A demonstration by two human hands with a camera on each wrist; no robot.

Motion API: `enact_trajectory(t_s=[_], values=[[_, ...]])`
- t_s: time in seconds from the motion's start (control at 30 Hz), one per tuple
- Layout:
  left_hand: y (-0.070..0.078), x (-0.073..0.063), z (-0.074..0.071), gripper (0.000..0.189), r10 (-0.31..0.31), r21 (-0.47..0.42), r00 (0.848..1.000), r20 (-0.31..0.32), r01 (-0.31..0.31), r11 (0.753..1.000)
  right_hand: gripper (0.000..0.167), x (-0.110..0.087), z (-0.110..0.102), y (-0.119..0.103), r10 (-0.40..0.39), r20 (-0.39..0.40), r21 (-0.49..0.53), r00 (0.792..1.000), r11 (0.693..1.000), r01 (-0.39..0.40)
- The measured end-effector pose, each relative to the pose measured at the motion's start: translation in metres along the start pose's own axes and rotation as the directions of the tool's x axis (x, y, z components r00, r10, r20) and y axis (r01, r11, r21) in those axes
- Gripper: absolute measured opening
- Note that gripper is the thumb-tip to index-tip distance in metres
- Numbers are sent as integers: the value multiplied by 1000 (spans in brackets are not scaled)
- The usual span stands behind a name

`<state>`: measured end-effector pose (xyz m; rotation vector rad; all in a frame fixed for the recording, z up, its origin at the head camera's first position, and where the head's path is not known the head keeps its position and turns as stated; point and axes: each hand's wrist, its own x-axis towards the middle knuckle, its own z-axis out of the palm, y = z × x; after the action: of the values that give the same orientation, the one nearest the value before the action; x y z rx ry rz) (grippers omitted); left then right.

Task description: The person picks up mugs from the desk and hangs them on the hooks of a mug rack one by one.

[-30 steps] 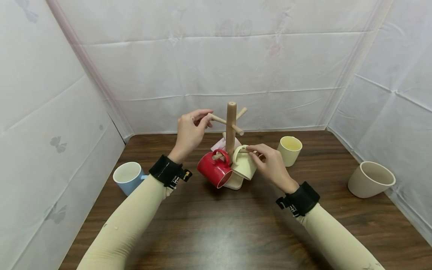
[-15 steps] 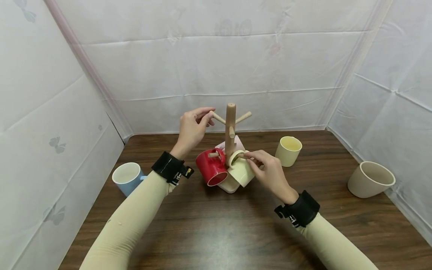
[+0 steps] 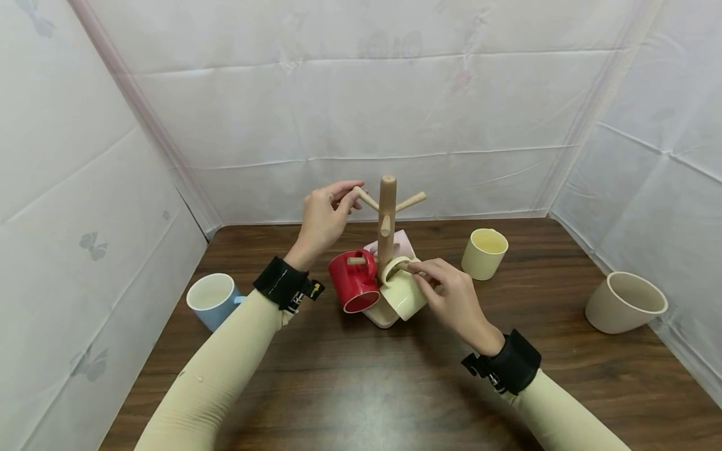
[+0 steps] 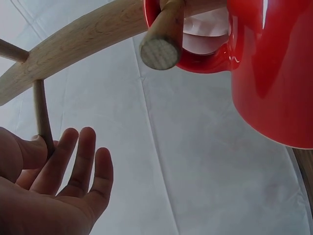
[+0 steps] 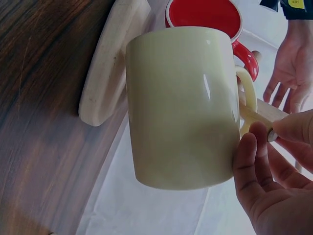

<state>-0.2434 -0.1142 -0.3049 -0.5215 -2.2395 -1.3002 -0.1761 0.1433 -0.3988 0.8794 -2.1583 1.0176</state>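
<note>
A wooden mug tree stands on the table with mugs hung on its lower pegs. In the head view my left hand pinches the tip of an upper left peg between thumb and index finger; the left wrist view shows the other fingers loosely extended. My right hand pinches the end of the lower peg that passes through the handle of a cream mug, its fingertips close by the mug's side. A red mug hangs tilted on the left, and a pink mug shows partly behind the post.
On the table's left stands a blue mug, beside my left forearm. A yellow cup is at the back right, and a grey-beige cup stands near the right edge. White sheeting encloses the table at the back and sides.
The mug tree has turned clockwise as seen from above, its front upper peg swinging left and the cream mug coming nearer. Both hands keep their pinch and shift slightly with the pegs.
</note>
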Motion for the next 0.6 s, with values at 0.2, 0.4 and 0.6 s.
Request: enact_trajectory(t_s=[0.2,0.4,0.6], values=[[0,-3,2,29,5,20,1000,12,-5,1000,27,-3,-4,-1,-19,11,-21,1000,1000,19],[-1,-11,4,34,29,29,999,45,-30,999,27,-9,-9,0,-52,18,-9,998,999,52],[-5,-21,0,37,51,38,997,60,-54,998,35,-13,-13,1,-83,22,3,996,997,83]])
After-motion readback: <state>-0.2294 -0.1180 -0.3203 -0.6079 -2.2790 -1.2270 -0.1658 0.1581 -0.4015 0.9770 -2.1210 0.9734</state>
